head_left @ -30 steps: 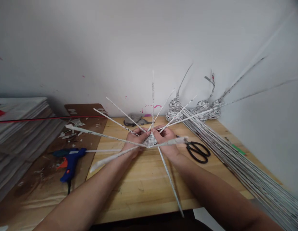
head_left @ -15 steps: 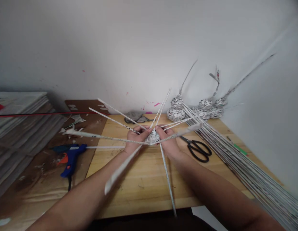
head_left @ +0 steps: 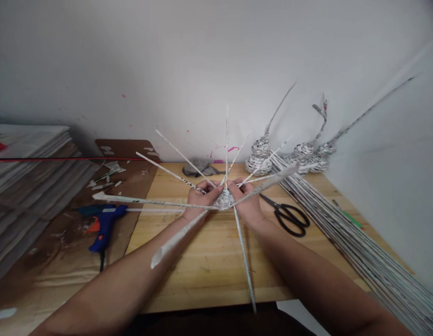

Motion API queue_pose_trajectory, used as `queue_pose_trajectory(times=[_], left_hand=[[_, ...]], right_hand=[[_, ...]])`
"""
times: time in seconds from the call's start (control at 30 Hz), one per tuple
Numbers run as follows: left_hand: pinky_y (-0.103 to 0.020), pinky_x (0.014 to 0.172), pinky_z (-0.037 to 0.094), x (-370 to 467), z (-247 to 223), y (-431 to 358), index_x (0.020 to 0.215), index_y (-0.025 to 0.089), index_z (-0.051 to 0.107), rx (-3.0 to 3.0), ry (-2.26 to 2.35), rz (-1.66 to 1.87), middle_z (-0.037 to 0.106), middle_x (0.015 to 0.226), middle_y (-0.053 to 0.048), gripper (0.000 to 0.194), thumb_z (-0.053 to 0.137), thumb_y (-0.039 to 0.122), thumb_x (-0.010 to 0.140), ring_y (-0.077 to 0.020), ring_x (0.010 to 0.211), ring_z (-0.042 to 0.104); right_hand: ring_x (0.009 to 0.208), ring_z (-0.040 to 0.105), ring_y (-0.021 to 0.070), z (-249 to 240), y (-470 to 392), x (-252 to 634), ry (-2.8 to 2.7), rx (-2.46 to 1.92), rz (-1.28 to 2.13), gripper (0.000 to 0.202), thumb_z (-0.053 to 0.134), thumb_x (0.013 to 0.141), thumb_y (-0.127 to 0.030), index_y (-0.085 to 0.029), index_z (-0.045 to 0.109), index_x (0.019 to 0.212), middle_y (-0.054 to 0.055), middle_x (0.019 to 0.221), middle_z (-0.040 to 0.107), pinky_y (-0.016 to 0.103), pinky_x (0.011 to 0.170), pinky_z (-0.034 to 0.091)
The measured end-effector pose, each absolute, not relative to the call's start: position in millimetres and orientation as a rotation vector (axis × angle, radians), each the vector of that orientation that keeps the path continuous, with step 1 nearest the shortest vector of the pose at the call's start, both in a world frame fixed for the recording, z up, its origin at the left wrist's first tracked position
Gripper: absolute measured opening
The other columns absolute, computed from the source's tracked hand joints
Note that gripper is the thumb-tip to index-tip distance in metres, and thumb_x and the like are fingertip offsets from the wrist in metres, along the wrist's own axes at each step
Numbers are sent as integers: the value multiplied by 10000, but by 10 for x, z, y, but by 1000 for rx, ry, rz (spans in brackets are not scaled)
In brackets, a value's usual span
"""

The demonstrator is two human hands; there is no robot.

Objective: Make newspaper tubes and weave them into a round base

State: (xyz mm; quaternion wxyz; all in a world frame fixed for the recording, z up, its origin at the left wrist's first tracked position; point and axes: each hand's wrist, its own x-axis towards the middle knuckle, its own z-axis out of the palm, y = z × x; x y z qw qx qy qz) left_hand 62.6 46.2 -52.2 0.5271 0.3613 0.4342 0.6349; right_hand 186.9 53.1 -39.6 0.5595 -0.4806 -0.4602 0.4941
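Between my hands is a small woven paper piece (head_left: 224,199), round and whitish, with several rolled-paper sticks fanning out from it in all directions. My left hand (head_left: 201,199) grips its left side, thumb on top near the far edge. From the right, my right hand (head_left: 247,201) closes on it the same way, thumb beside the base of an upright paper stick (head_left: 226,144). One thick stick (head_left: 174,240) points down toward me over my left forearm. The undersides of both hands and most curled fingers are hidden.
Black-handled scissors (head_left: 289,218) lie right of my hands. Beyond them a long bundle of paper sticks (head_left: 335,219) crosses the wooden table (head_left: 202,284). Woven gourd shapes (head_left: 259,158) stand by the wall. A blue glue gun (head_left: 105,227) rests on cardboard at left, near a grey cloth (head_left: 199,168).
The far paper sticks have spread apart, and one now stands upright between my thumbs. Both hands still hold the woven piece. The whole view has shifted slightly.
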Motion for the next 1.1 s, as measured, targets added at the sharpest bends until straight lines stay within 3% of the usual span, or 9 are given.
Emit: queue_pose_trajectory(times=[0.27,0.63,0.9,1.1], left_hand=[[-254,559,467,560,-522,491,752,161,742,984,1036,1465,672,622,-4,288,877,357,591,-128,548,579],[-283,592,518,668,-404,419,772,146,766,766,1011,1569,708,640,-24,351,912,331,512,-149,563,622],[-279,618,518,564,-455,478,788,155,797,997,1083,1513,748,721,-49,231,853,298,615,-159,612,637],[-321,705,538,558,-319,450,711,168,795,1083,1130,1507,765,748,-74,161,859,223,574,-222,708,687]], right_hand=[[646,613,148,-355,519,1861,-1143,-1066,1155,257,773,681,-384,-189,633,772,6,722,675,274,632,499],[550,548,144,-337,462,1829,-1021,-1035,1177,226,704,752,-402,-213,581,771,-38,597,583,280,552,457],[653,631,167,-430,496,1818,-952,-975,1290,252,755,706,-361,-205,623,854,-7,758,683,304,637,507],[656,622,160,-408,489,1838,-961,-1010,1246,320,790,664,-347,-201,635,903,-13,744,673,283,619,497]])
